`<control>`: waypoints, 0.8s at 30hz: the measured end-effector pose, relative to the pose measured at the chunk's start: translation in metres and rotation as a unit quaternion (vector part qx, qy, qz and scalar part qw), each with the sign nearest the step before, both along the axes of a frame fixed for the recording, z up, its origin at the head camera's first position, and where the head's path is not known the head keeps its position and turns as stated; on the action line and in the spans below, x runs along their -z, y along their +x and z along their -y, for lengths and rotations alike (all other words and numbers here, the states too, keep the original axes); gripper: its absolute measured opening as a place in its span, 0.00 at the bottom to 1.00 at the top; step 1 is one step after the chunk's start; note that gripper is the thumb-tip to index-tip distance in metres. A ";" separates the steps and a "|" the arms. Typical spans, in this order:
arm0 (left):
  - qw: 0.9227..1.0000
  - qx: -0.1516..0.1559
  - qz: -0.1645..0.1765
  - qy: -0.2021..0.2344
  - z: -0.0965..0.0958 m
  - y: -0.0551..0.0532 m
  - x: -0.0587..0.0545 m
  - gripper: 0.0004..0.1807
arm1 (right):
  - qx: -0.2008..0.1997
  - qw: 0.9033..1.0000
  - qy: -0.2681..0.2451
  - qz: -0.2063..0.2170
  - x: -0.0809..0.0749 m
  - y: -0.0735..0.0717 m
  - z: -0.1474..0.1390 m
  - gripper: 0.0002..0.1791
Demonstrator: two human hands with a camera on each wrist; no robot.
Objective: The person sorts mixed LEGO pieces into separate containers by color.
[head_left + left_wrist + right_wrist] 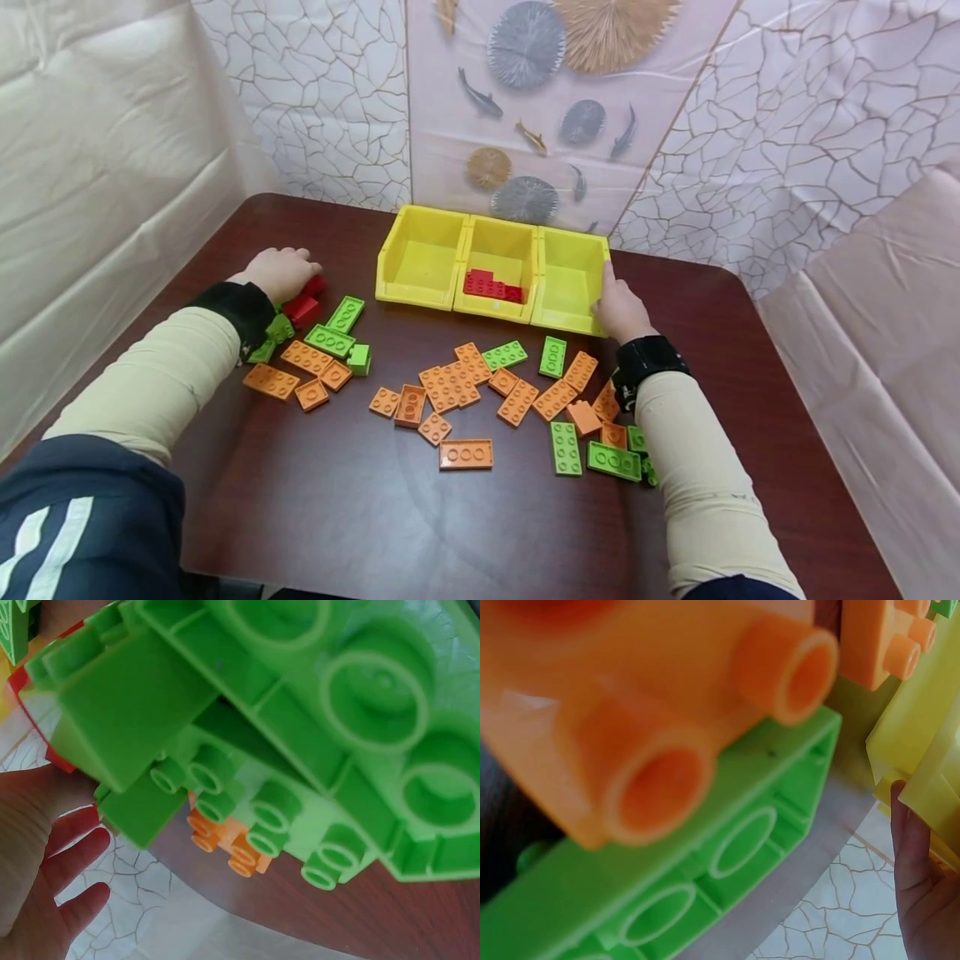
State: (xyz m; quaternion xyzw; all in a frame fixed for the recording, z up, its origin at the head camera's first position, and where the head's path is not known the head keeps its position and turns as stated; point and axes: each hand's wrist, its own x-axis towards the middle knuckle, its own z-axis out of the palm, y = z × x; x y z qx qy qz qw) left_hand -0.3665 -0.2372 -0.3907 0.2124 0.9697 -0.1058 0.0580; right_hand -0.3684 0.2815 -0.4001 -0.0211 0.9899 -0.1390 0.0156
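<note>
At the left of the table my left hand (279, 273) reaches over red bricks (302, 312). In the left wrist view its fingers (84, 847) are spread with gaps between them; the thumb is hidden. At the right end of a joined row of three yellow bins, my right hand (624, 312) touches the right bin (572, 279). Its extended fingers (910, 851) lie along the bin's outer wall in the right wrist view. Several red bricks (487, 285) lie in the middle bin (501, 242). No bricks show in the left bin (423, 260).
Green bricks (330, 340) and orange bricks (306, 358) lie near the left forearm. More orange bricks (450, 383) spread across the middle. Another green brick (566, 448) and an orange plate (465, 454) lie nearer the front. Patterned cloth hangs behind the dark brown table (337, 500).
</note>
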 end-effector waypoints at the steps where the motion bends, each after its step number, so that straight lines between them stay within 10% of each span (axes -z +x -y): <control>1: 1.000 0.000 -0.001 -0.004 0.000 0.000 0.001 0.20 | -0.001 1.000 0.001 -0.001 0.001 -0.001 -0.001 0.43; 13: 0.995 0.058 -0.066 0.041 -0.011 0.005 -0.018 0.10 | 0.005 1.000 -0.001 -0.008 0.001 0.004 -0.003 0.43; 24: 0.978 0.148 -0.116 0.096 -0.093 0.014 -0.051 0.18 | 0.016 1.000 0.002 0.008 -0.005 0.003 0.002 0.43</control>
